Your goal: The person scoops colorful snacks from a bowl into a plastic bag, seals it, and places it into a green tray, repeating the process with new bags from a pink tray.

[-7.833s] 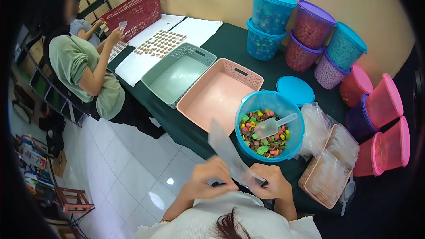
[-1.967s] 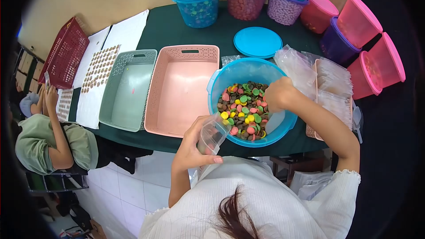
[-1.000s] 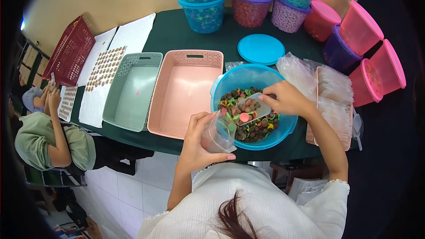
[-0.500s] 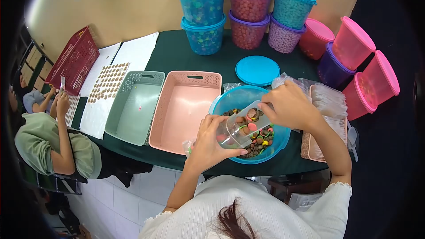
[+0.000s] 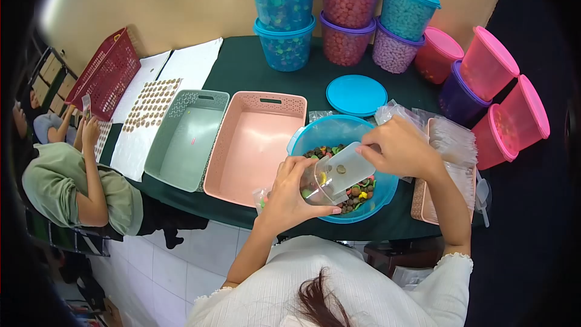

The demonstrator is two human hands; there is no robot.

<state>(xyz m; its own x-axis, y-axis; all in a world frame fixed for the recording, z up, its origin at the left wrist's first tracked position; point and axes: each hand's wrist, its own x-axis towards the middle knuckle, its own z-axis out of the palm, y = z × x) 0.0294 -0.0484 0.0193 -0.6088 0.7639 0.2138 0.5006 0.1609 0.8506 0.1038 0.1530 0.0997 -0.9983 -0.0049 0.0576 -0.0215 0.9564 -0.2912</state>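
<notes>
Now tipping clear scoop (image 5: 342, 168) into clear bag (image 5: 313, 186) above blue tub (image 5: 336, 122) on counter (image 5: 254, 66), at tub's 8 o'clock rim. Gripping bag in closed left hand (image 5: 290, 197) grip; pinching scoop handle in right hand (image 5: 399, 151) grip from 2 o'clock. Seat scoop lip inside bag mouth, tilt slowly, pour over tub to catch strays.

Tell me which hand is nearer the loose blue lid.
Right. The right hand is just short of the blue lid; the left hand is farther off, at the near rim of the blue tub.
</notes>
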